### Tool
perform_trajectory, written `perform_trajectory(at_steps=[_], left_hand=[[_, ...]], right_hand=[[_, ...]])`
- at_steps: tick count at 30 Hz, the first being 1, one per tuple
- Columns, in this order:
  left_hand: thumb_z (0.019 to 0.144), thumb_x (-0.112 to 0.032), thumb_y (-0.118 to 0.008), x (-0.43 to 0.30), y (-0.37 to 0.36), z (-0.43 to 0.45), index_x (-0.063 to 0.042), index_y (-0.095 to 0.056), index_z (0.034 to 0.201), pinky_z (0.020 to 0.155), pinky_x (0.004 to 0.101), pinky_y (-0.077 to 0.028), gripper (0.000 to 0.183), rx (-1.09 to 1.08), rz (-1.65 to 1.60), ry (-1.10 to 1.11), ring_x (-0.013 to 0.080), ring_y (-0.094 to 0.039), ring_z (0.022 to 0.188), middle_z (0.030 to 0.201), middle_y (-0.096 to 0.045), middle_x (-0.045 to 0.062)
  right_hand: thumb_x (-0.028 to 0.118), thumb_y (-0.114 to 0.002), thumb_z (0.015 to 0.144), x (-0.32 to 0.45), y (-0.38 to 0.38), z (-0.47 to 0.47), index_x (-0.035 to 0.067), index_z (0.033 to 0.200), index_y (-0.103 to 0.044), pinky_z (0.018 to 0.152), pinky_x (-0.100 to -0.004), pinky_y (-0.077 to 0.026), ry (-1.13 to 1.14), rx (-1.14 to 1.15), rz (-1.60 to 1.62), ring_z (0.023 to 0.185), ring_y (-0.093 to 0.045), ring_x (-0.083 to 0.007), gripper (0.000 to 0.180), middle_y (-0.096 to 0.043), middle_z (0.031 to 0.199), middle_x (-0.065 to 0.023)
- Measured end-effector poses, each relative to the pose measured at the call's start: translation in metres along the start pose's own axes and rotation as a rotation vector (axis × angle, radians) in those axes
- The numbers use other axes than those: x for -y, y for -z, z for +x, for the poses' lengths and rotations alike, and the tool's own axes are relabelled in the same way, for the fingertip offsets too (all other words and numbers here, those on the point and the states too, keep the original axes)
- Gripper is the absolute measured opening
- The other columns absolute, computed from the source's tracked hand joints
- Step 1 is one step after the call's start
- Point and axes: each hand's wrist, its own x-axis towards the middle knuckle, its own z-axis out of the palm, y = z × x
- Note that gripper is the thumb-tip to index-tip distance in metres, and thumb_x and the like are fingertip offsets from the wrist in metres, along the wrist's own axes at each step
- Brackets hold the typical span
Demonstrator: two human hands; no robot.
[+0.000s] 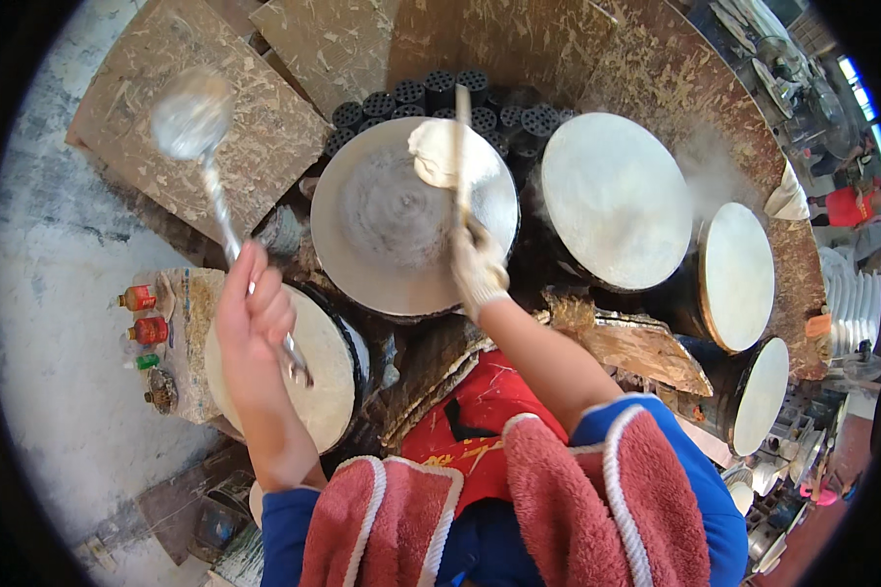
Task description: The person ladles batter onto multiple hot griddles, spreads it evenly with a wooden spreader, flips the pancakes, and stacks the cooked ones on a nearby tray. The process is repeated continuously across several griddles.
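Note:
My bare left hand (253,301) grips the handle of a metal ladle (191,114), whose blurred bowl is raised at the upper left, over a brown board. In a white knit glove, my right hand (477,264) holds a narrow wooden stick (462,147), upright in the picture, across a pale mass of batter or dough (434,152). That mass lies at the upper right part of a round griddle (367,271); whether the stick touches it, I cannot tell. Whitish swirl marks cover the griddle's middle. Below my left hand is another round pale griddle (316,374).
Thin pale sheets cover round griddles to the right (617,198), (738,275), with steam nearby. Perforated coal briquettes (440,88) stand behind the middle griddle. Small bottles (147,330) line the left ledge. A splintered board (639,348) lies near my right forearm. A person in red (848,205) is far right.

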Motion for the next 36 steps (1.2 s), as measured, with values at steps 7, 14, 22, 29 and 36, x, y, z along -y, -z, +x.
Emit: perform_trajectory(at_steps=[7, 14, 22, 29, 36], left_hand=[[0.1, -0.031, -0.038, 0.045, 0.052, -0.024, -0.017, -0.035, 0.07, 0.027, 0.0227, -0.018, 0.033, 0.24, -0.339, 0.205, 0.0035, -0.02, 0.031, 0.045, -0.021, -0.009], [0.101, -0.033, -0.033, 0.047, 0.069, -0.044, -0.017, -0.034, 0.07, 0.027, 0.0223, -0.017, 0.035, 0.381, -0.415, 0.197, 0.0046, -0.019, 0.03, 0.043, -0.021, -0.008], [0.101, -0.032, -0.036, 0.067, 0.087, -0.061, -0.017, -0.034, 0.071, 0.029, 0.0236, -0.018, 0.033, 0.177, -0.456, 0.263, 0.0054, -0.02, 0.031, 0.044, -0.021, -0.007], [0.098, -0.033, -0.042, 0.081, 0.055, -0.08, -0.017, -0.035, 0.072, 0.037, 0.0235, -0.025, 0.031, -0.123, -0.072, 0.097, 0.0051, -0.021, 0.038, 0.05, -0.022, -0.008], [0.099, -0.036, -0.04, 0.094, 0.034, -0.107, -0.017, -0.036, 0.07, 0.035, 0.0231, -0.017, 0.035, -0.402, -0.107, 0.034, 0.0052, -0.017, 0.038, 0.049, -0.021, -0.008]], right_hand=[[0.02, -0.057, 0.088, -0.017, -0.009, -0.032, 0.001, 0.125, -0.055, 0.07, -0.0234, -0.047, -0.001, -0.062, -0.082, 0.076, -0.058, -0.0122, 0.041, -0.065, 0.092, -0.0089], [0.023, -0.056, 0.09, 0.012, 0.003, -0.008, 0.007, 0.119, -0.06, 0.067, -0.0311, -0.048, -0.004, 0.241, -0.216, 0.074, -0.061, -0.0163, 0.034, -0.067, 0.086, -0.0102], [0.025, -0.055, 0.089, 0.003, 0.021, 0.013, 0.005, 0.122, -0.057, 0.076, -0.0337, -0.048, 0.186, 0.36, -0.308, 0.084, -0.063, -0.0274, 0.038, -0.066, 0.094, -0.0191], [0.017, -0.057, 0.089, 0.017, 0.052, 0.058, 0.006, 0.121, -0.059, 0.076, -0.0271, -0.049, 0.34, 0.455, -0.373, 0.077, -0.061, -0.0158, 0.033, -0.067, 0.089, -0.012], [0.022, -0.056, 0.09, 0.026, 0.049, 0.101, 0.004, 0.116, -0.061, 0.077, -0.0343, -0.049, 0.432, 0.623, -0.668, 0.087, -0.064, -0.03, 0.032, -0.066, 0.095, -0.0198]])
